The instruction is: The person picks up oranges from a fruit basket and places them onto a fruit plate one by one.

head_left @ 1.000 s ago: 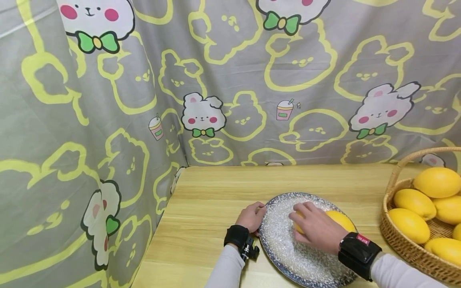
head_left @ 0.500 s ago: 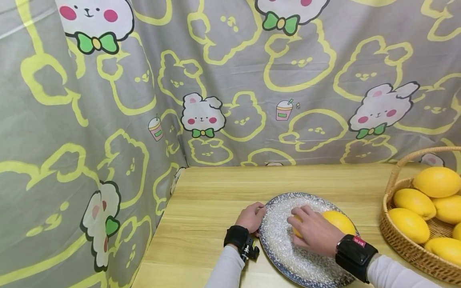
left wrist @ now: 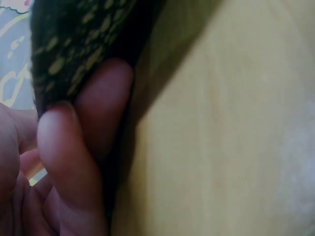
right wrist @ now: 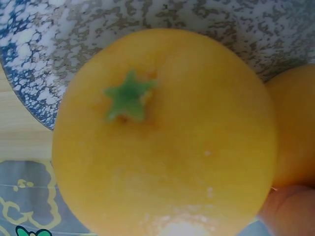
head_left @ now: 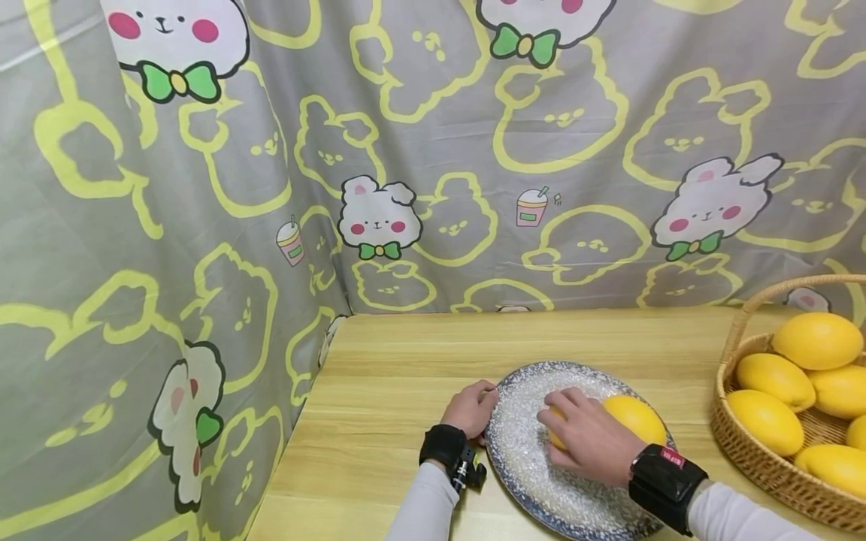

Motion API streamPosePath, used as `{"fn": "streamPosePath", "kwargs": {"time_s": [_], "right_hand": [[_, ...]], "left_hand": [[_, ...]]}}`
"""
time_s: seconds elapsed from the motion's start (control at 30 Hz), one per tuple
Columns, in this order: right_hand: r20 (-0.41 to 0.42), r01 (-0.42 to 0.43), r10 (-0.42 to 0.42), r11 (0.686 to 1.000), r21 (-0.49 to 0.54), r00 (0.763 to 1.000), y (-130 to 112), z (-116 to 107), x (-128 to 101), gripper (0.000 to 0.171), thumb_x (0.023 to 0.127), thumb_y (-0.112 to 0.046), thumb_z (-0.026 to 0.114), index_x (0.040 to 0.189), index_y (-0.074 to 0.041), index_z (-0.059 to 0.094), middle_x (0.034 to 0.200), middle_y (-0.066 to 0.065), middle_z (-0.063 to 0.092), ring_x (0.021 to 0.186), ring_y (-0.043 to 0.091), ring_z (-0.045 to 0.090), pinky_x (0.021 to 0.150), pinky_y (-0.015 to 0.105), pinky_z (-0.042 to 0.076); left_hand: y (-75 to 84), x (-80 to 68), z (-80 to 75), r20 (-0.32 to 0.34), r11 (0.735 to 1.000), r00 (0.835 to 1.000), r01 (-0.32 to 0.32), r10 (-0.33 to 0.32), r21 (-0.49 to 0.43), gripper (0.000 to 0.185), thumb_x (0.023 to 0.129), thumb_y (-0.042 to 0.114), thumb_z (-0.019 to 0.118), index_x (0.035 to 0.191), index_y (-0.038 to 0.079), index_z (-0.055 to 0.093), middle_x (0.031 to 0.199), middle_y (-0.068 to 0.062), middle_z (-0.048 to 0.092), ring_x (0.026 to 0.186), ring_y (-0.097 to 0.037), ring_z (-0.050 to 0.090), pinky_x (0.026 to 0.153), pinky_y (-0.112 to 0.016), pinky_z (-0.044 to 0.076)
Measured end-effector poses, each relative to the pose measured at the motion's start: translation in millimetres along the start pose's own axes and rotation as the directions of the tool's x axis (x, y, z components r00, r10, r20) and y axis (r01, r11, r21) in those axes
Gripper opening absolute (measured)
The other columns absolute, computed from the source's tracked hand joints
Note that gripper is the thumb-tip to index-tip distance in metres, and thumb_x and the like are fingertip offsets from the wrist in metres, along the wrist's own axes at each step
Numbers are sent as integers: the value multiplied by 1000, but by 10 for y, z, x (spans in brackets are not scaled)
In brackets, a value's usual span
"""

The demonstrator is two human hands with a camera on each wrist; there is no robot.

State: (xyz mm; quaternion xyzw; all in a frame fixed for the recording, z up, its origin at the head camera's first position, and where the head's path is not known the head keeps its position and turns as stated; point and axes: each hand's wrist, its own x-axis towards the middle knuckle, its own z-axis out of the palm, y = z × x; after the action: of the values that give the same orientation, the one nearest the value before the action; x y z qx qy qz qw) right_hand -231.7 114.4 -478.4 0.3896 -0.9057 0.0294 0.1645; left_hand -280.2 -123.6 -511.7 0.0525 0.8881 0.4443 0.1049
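Observation:
In the head view a speckled grey-white plate (head_left: 528, 481) with a blue rim lies on the table. My left hand (head_left: 468, 409) grips its left rim; the left wrist view has curled fingers (left wrist: 69, 157) against the dark speckled edge of the plate (left wrist: 59, 54). Over the plate's middle, my right hand (head_left: 591, 436) holds a yellow lemon (head_left: 558, 428), mostly covered by the fingers. A second lemon (head_left: 637, 419) rests on the plate just beyond that hand. Up close in the right wrist view, this lemon (right wrist: 177, 142) shows a green star-shaped stem end, with the held lemon (right wrist: 298, 123) beside it.
A woven wicker basket (head_left: 737, 443) with a tall handle stands to the right, holding several lemons (head_left: 819, 340). Behind and to the left of the wooden table (head_left: 386, 376) hangs a grey cartoon-print curtain (head_left: 467, 135).
My right hand has shifted slightly left with the lemon, and more of the second lemon shows behind it. The left hand has stayed at the plate's rim.

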Motion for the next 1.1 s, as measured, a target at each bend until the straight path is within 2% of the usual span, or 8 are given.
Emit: {"fn": "streamPosePath", "kwargs": {"time_s": [0.4, 0.67, 0.87, 1.1], "right_hand": [[-12, 6, -6, 999, -35, 1000, -26, 21, -9, 21, 90, -32, 74, 107, -19, 70, 122, 7, 65, 112, 25, 61, 86, 46, 61], [7, -14, 14, 998, -58, 1000, -41, 4, -3, 36, 91, -38, 73, 122, -20, 65, 129, 9, 62, 114, 27, 60, 81, 47, 61], [0, -23, 23, 998, -54, 1000, -37, -23, 0, 40, 91, -41, 74, 125, -22, 64, 132, 9, 61, 118, 30, 60, 85, 52, 59], [-41, -6, 3, 998, -55, 999, -35, -11, -8, 42, 90, -46, 76, 124, -23, 66, 130, 8, 63, 117, 29, 61, 86, 53, 58]], "left_hand": [[-24, -10, 6, 1, 1000, 1000, -3, 3, 0, 35, 111, 34, 48, 137, 16, 63, 93, -9, 73, 38, -10, 48, 39, -26, 48], [-14, -13, -8, 3, 1000, 1000, -20, 20, -3, 35, 111, 33, 48, 135, 15, 64, 88, -8, 72, 38, -11, 49, 39, -27, 49], [-34, 13, 10, -5, 1000, 1000, -8, 8, 0, 34, 110, 34, 49, 134, 17, 65, 102, -12, 75, 39, -11, 50, 40, -27, 49], [-8, -19, 0, -5, 1000, 1000, -28, 28, 13, 33, 111, 32, 48, 133, 15, 65, 110, -15, 75, 39, -11, 50, 40, -27, 49]]}}
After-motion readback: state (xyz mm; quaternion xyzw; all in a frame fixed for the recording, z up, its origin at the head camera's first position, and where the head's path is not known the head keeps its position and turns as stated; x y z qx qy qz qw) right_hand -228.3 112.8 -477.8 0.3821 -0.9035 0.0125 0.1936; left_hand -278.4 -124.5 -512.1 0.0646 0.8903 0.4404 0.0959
